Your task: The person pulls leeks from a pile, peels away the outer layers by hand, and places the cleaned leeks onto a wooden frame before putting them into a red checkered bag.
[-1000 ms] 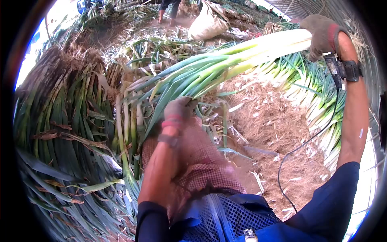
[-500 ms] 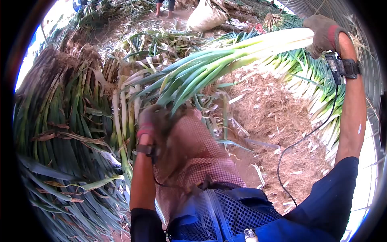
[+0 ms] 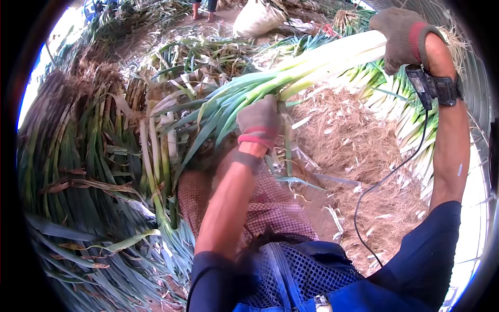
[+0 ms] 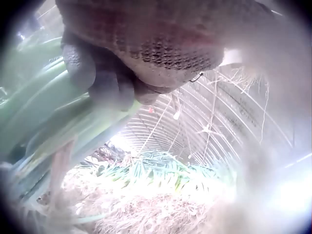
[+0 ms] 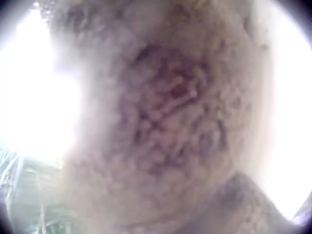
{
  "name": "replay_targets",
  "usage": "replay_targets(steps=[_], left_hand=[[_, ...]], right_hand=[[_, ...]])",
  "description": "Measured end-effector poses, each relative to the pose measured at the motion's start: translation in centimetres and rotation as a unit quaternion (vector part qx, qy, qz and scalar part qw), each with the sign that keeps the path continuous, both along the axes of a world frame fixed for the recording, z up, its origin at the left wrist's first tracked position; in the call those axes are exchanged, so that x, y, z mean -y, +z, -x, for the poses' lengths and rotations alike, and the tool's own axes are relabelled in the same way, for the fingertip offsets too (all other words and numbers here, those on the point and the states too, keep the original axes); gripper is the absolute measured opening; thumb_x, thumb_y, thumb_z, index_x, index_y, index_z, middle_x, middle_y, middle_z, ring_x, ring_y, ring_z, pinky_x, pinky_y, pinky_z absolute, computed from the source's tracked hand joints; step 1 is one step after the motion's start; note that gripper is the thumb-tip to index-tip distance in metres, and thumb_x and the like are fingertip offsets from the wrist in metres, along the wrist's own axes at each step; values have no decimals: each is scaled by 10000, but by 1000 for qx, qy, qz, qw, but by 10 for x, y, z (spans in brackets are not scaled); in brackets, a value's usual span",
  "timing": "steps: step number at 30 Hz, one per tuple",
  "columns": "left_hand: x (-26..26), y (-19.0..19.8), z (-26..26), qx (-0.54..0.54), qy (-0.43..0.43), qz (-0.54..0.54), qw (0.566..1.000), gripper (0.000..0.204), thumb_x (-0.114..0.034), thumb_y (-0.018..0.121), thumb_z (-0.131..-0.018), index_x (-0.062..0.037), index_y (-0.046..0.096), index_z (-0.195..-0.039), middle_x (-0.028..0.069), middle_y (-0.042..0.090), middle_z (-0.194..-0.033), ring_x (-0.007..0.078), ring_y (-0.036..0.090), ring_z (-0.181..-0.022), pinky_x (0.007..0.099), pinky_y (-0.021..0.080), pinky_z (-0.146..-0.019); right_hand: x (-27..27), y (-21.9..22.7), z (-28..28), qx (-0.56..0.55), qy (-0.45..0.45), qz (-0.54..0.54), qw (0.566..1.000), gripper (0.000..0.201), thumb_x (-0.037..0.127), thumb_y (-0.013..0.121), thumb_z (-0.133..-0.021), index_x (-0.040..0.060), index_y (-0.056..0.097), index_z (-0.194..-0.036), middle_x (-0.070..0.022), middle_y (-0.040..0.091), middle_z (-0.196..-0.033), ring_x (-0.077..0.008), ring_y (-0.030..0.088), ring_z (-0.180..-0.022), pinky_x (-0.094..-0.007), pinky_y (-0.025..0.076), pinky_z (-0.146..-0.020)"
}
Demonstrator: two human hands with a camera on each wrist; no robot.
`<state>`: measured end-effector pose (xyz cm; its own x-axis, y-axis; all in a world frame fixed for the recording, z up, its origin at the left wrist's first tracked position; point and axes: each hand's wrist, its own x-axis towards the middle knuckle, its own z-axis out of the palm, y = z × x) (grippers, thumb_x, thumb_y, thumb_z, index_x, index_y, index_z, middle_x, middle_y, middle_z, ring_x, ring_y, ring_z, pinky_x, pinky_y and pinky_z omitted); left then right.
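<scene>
1. Gripping is being done by both gloved hands: the right hand is closing its fingers round the white end of the bunch of green onions, and the left hand is curling its fingers round the green part. Neither grip is standing open.
2. Heaped onions are lying to the left of the checkered cloth, which is serving as the landmark and covering the person's lap.
3. Fibrous roots are covering the ground to the right of the checkered cloth, with pale scraps lying among them.
4. Laid onions are forming a curved row farther to the right of the checkered cloth, beyond the roots.
5. The bunch of green onions is extending in the air above and beyond the checkered cloth; its white end is pointing right and its leaves are drooping left.
6. A pale sack is resting on the ground, well beyond the checkered cloth.
7. A thin black cable is hanging from the right wrist and curving down to the right of the checkered cloth.
</scene>
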<state>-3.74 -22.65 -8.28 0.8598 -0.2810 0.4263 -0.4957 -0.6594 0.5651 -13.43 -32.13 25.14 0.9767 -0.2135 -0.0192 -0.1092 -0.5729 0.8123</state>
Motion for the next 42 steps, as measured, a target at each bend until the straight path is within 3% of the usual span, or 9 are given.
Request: replay_targets(steps=[8,10,13,15,19,27,34,38,42], left_hand=[[5,22,39,-424,-146,267,853,235,-209,581,-985,-92,740,-856,102,678,-708,218,652,-606,407,537,-576],[37,12,58,54,-306,197,930,235,-180,544,-1005,-93,730,-893,68,673,-715,224,596,-547,374,527,-556],[60,40,132,-153,-490,247,822,210,-263,652,-865,-74,737,-900,94,735,-774,243,696,-638,382,589,-631],[46,53,146,-114,-531,-147,827,223,-131,588,-877,-25,743,-998,137,754,-856,328,737,-760,396,604,-690],[62,-108,135,-92,-499,-386,770,386,-314,557,-1006,-69,638,-1294,127,757,-977,266,755,-899,416,626,-748],[-35,6,-5,165,110,102,975,266,-359,715,-930,-160,747,-1104,109,749,-931,318,717,-803,426,567,-716],[-22,-4,-9,-150,35,51,987,278,-346,673,-994,-98,767,-911,91,729,-771,252,699,-710,395,511,-579],[38,-10,97,-202,-305,433,824,233,-280,646,-955,-69,720,-888,51,706,-743,206,670,-636,351,545,-579],[38,35,158,-137,-562,92,810,205,-264,651,-885,-91,753,-842,80,695,-717,262,676,-653,403,566,-635]], right_hand=[[64,-34,-31,81,104,-37,991,597,176,922,-490,83,742,-1052,-148,730,-1047,-349,698,-1035,-448,558,-891],[47,-46,-43,53,35,-29,998,609,167,905,-518,83,735,-1096,-149,736,-1076,-348,706,-1036,-461,569,-876],[53,-58,-52,72,36,-47,996,595,168,899,-548,74,730,-1111,-162,735,-1102,-348,706,-1060,-461,570,-894],[46,-58,-48,81,33,-57,995,594,170,896,-565,70,726,-1126,-169,734,-1115,-348,706,-1075,-458,569,-908],[41,-38,-23,26,194,-45,980,603,174,888,-583,63,714,-1149,-166,735,-1087,-360,702,-1073,-457,560,-920],[69,-54,-30,72,57,-57,994,432,105,845,-595,90,695,-1000,-144,725,-963,-362,694,-991,-470,541,-853],[87,-65,-34,89,76,-18,993,465,90,790,-607,105,729,-1067,-151,743,-997,-353,717,-1005,-437,575,-852],[106,-77,-59,80,28,-53,995,425,122,839,-643,88,694,-1041,-150,737,-1011,-357,701,-1016,-455,545,-863],[117,-81,-72,80,-7,-87,993,460,153,866,-616,125,702,-1045,-125,736,-1032,-341,699,-1035,-439,550,-901]])
